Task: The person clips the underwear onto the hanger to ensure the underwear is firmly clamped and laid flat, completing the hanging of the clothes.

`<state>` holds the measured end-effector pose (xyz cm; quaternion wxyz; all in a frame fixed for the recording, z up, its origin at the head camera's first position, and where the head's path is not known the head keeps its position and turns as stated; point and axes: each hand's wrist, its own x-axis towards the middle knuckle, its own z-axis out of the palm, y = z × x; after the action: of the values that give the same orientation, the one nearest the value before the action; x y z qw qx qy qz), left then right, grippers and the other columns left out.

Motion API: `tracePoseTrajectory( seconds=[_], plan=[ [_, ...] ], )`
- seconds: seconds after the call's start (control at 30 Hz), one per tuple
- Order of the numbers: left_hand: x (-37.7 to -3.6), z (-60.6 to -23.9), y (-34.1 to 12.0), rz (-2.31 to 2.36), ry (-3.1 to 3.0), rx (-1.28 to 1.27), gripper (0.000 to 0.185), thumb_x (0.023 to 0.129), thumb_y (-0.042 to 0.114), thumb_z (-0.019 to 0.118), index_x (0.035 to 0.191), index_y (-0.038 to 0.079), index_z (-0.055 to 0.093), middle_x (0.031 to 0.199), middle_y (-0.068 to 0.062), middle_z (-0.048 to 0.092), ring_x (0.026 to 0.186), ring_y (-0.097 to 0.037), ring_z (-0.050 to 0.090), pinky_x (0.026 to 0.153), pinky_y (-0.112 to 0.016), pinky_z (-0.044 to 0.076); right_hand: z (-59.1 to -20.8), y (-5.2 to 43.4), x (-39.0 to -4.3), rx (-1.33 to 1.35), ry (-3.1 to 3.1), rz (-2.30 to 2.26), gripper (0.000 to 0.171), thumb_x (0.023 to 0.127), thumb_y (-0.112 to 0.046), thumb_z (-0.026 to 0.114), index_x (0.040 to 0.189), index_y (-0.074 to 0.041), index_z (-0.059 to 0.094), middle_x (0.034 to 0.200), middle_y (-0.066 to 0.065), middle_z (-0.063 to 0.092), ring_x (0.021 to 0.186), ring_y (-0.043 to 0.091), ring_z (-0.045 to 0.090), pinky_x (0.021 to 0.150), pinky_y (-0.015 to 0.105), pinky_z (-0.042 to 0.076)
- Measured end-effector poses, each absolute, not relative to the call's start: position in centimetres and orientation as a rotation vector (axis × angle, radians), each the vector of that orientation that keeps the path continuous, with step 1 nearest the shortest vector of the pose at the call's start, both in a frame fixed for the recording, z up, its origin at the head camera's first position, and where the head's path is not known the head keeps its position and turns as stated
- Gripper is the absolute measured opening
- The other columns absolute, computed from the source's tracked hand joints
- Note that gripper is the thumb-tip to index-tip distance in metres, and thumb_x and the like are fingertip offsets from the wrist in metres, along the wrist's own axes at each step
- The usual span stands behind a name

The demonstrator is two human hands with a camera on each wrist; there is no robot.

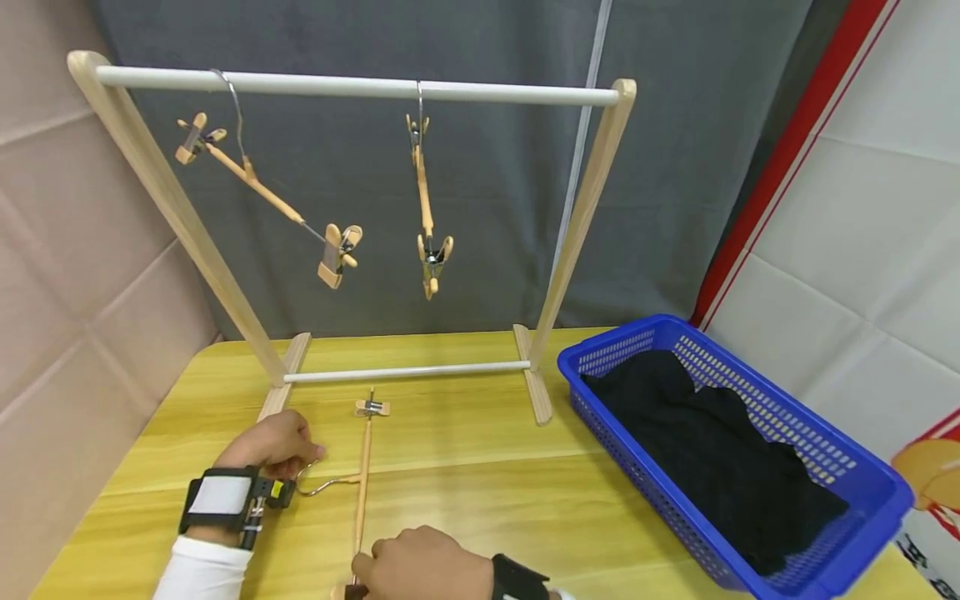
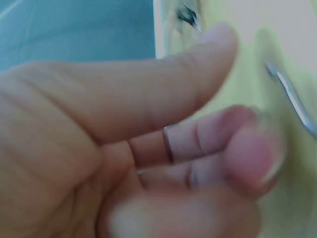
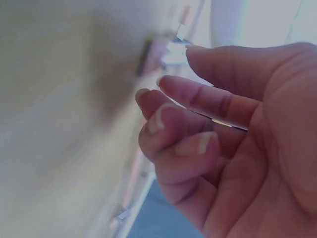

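The left hand [image 1: 272, 446] is curling its fingers at the bent wire hook [image 1: 324, 481] of a clip hanger [image 1: 363, 487]; whether that grip is actually pinching the wire is hard to tell, since the head view is hiding the fingertips and the left wrist view is showing only blurred, loosely curled fingers [image 2: 198, 144] with the wire [image 2: 292, 99] just beside them. The right hand [image 1: 426, 565] is covering the near end of the hanger, fingers bent down over the clip there; the contact is cut off at the lower edge, and the right wrist view is showing curled fingers [image 3: 193, 99] near a blurred metal clip [image 3: 174, 47], so this grip cannot be read either.

The hanger is lying flat on the glossy yellow wood-grain worktop [image 1: 465, 450], a slim round wooden bar with its long axis running away from the person, its far clip [image 1: 372, 407] pointing toward the rack [image 1: 360, 85] and its hook pointing left.

The rack is standing behind, pale wood legs with white round rails, carrying two more hangers: a tilted one [image 1: 258, 187] and one hanging nearly vertical [image 1: 426, 200]. A blue perforated plastic basket [image 1: 840, 450] is sitting to the right, holding crumpled black cloth [image 1: 712, 450].
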<state>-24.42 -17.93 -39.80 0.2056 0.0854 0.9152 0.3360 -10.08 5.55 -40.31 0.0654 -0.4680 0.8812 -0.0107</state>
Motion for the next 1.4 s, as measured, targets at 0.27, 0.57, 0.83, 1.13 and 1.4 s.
tracePoseTrajectory(
  seconds=[0.27,0.57,0.83,1.13,1.4],
  plan=[
    [-23.9,-37.1,-12.7,0.926,2.722,0.509,0.034,0.094,0.031,0.063,0.073,0.005,0.053,0.054,-0.002,0.048,0.047,-0.013,0.041,0.048,-0.028,0.033,-37.4,7.3,-9.5,-1.437,2.757,0.007,0.021,0.096,-0.042,0.055,0.090,-0.023,0.059,0.069,-0.014,0.048,0.053,-0.003,0.040,0.046,0.015,0.031],
    [-24.4,-34.4,-4.2,0.920,2.910,0.830,0.022,0.095,0.029,0.061,0.085,0.009,0.059,0.057,0.000,0.049,0.046,-0.012,0.041,0.045,-0.027,0.033,-33.7,9.6,-8.7,-1.453,2.913,-0.044,0.015,0.097,-0.036,0.056,0.090,-0.024,0.060,0.074,-0.015,0.049,0.061,-0.004,0.044,0.053,0.013,0.037],
    [-25.0,-35.1,2.8,1.078,2.979,1.179,0.012,0.094,0.019,0.063,0.086,0.011,0.060,0.064,0.006,0.052,0.051,-0.009,0.046,0.048,-0.026,0.039,-31.3,13.5,-8.2,-1.369,3.076,-0.345,0.012,0.097,-0.027,0.058,0.091,-0.018,0.062,0.081,-0.011,0.054,0.066,-0.002,0.051,0.059,0.014,0.042],
    [-25.3,-33.7,10.2,1.187,2.837,1.360,0.009,0.092,0.015,0.064,0.088,0.008,0.060,0.073,0.001,0.056,0.064,-0.012,0.051,0.058,-0.024,0.041,-30.1,16.5,-8.3,-1.296,3.133,-0.570,0.008,0.094,-0.020,0.063,0.089,-0.015,0.062,0.077,-0.011,0.050,0.061,-0.003,0.043,0.057,0.011,0.038],
    [-25.5,-33.3,14.4,1.098,2.794,1.411,0.009,0.093,0.016,0.065,0.091,0.008,0.063,0.077,0.000,0.058,0.069,-0.011,0.053,0.062,-0.020,0.042,-29.0,18.3,-7.3,-1.269,3.185,-0.671,0.006,0.094,-0.020,0.063,0.089,-0.017,0.061,0.077,-0.014,0.047,0.062,-0.003,0.041,0.058,0.010,0.036]
  ],
)
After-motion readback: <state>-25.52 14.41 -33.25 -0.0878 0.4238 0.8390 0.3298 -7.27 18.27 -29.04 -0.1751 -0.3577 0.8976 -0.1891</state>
